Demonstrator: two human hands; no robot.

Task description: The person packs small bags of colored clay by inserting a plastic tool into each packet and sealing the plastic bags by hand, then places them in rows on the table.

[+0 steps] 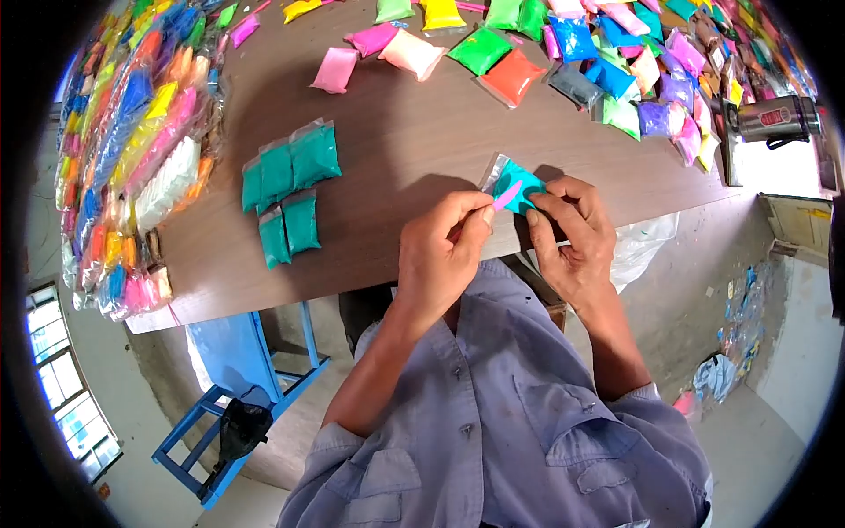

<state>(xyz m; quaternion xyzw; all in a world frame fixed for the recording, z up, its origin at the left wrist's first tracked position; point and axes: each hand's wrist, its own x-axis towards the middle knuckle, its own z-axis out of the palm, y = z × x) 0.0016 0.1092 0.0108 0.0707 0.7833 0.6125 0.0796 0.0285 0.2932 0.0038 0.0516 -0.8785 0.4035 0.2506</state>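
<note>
My left hand (445, 251) is closed around a small pink pointed plastic tool (508, 194), whose tip lies over a teal packet (519, 183). The packet is a small clear bag with teal filling, near the table's front edge. My right hand (576, 231) pinches the packet's right side between thumb and fingers. To the left, several more teal packets (289, 169) lie together in a loose group on the table.
Bundled bags of colourful packets (150, 150) line the table's left side. A heap of loose packets (634, 70) covers the back right, near a steel flask (775, 119). Pink, green and orange packets (510, 77) lie along the back. A blue stool (238, 396) stands below left.
</note>
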